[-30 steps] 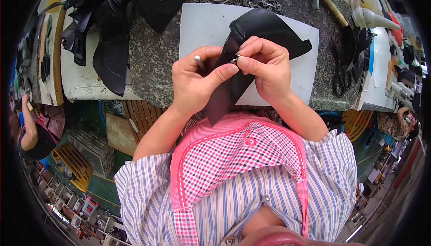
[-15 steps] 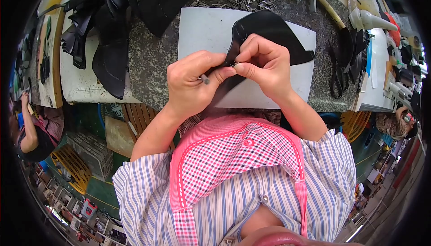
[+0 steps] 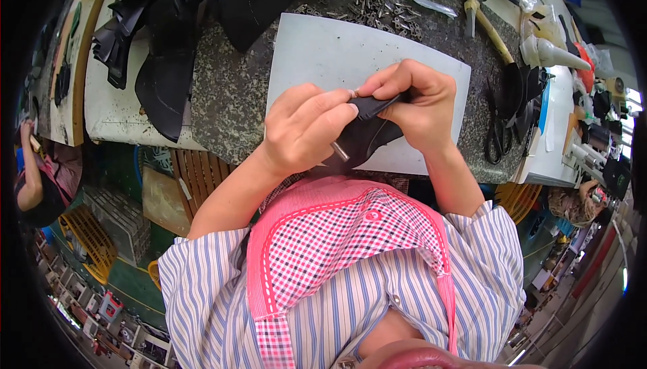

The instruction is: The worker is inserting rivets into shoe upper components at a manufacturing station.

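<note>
Left hand and right hand pinch black sheet between fingers, small metal piece at its edge, attachment unclear; loose metal pieces lie unattached on table.

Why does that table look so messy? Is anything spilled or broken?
Lots of small metal bits lie scattered beyond the far edge of the white board. They look spilled, being loose and jumbled, but may be kept that way. I see no clear damage on the black piece in the hands.
</note>
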A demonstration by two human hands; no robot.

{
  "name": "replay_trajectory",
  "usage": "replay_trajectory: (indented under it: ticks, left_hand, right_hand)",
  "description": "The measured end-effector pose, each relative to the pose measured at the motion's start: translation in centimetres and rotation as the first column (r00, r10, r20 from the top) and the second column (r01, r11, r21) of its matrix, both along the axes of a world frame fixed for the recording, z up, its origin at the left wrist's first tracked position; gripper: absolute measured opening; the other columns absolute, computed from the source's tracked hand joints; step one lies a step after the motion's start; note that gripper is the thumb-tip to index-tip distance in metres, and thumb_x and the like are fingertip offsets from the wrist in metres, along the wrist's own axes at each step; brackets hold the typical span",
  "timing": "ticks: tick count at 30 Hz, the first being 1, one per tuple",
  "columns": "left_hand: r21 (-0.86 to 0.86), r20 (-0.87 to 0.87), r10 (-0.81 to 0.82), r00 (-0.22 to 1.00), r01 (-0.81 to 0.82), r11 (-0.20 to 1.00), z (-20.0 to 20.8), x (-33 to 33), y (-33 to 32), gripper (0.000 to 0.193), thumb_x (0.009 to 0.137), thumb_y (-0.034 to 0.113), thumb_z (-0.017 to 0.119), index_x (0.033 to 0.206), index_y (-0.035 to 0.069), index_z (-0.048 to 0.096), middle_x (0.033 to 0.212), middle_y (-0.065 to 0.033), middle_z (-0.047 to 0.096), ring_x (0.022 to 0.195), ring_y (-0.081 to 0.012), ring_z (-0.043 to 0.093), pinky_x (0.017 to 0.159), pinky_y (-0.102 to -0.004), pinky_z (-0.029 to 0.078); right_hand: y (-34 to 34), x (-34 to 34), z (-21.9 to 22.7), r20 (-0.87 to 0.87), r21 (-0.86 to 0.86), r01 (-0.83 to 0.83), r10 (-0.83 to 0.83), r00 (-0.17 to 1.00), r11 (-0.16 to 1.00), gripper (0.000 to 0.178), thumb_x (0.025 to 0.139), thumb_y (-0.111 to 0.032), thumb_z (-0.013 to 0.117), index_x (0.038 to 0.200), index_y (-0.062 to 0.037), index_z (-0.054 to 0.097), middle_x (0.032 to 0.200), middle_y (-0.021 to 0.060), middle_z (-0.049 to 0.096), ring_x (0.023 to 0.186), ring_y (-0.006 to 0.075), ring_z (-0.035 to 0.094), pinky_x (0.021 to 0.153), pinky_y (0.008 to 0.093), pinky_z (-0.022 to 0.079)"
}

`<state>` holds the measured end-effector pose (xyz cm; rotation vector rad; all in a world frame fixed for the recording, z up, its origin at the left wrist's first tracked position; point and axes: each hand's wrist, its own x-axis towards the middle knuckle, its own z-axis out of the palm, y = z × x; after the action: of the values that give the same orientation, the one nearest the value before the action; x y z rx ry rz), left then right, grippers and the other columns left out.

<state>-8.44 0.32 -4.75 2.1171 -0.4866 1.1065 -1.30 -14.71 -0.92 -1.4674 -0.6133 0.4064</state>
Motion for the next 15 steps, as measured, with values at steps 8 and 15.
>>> replay_trajectory:
  ticks: [8, 15]
  left_hand:
    - [0.066, 0.117, -0.024, 0.993, 0.016, 0.998, -0.1, 0.5, 0.2, 0.017, 0.057, 0.007, 0.060, 0.073, 0.002, 0.055, 0.077, -0.0103, 0.060, 0.054, -0.0172, 0.051, 0.046, -0.0260, 0.038]
    - [-0.639, -0.256, -0.516, 0.817, 0.258, 0.725, 0.1, 0.6, -0.2, 0.014, 0.063, -0.006, 0.062, 0.070, 0.001, 0.052, 0.069, -0.0085, 0.059, 0.053, -0.0192, 0.054, 0.047, -0.0272, 0.040]
  right_hand:
    - [-0.1, -0.7, 0.0, 0.015, 0.027, 0.088, -0.088, 0.996, 0.996, 0.019, 0.053, 0.017, 0.057, 0.064, 0.0013, 0.053, 0.073, 0.0125, 0.062, 0.069, 0.0145, 0.059, 0.061, 0.0239, 0.048]
    - [-0.4, 2.4, 1.3, 0.615, -0.106, -0.305, 0.304, 0.728, 0.946, 0.020, 0.052, 0.003, 0.066, 0.060, -0.0008, 0.048, 0.066, 0.0137, 0.058, 0.060, 0.0242, 0.058, 0.067, 0.0349, 0.048]
